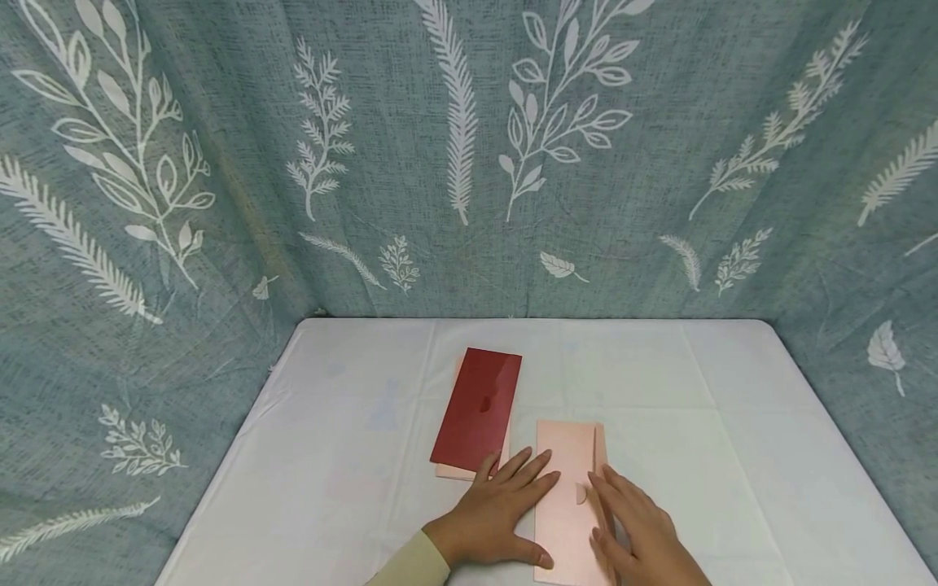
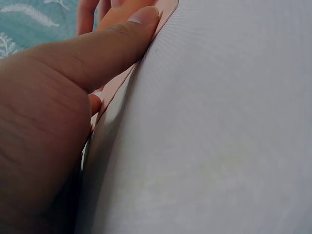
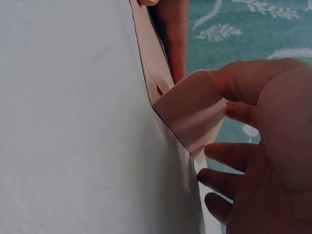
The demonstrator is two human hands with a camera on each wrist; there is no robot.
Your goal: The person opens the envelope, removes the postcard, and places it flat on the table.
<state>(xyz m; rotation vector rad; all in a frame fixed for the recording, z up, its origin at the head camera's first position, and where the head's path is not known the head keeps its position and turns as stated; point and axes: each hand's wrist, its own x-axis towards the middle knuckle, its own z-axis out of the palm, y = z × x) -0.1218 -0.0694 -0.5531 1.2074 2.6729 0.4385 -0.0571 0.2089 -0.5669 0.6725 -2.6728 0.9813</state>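
A pale pink envelope (image 1: pixel 564 521) lies lengthwise in front of me, with a small half-round cutout near its middle. My left hand (image 1: pixel 498 513) rests spread along its left edge, fingers and thumb extended, thumb low on the paper. The fingertips of that hand reach close to a dark red envelope (image 1: pixel 476 407). At the pink envelope's right side, my right hand (image 1: pixel 641 529) holds the raised flap (image 3: pixel 192 112) by its free edge, between bent thumb and fingers. In the left wrist view the left thumb (image 2: pixel 117 48) presses the envelope's edge.
Beneath the red envelope, pink paper (image 1: pixel 450 470) sticks out at the left and bottom. Everything lies on a table with a white cloth (image 1: pixel 330 456). A green leaf-patterned curtain (image 1: pixel 410 163) hangs behind the table and along both sides.
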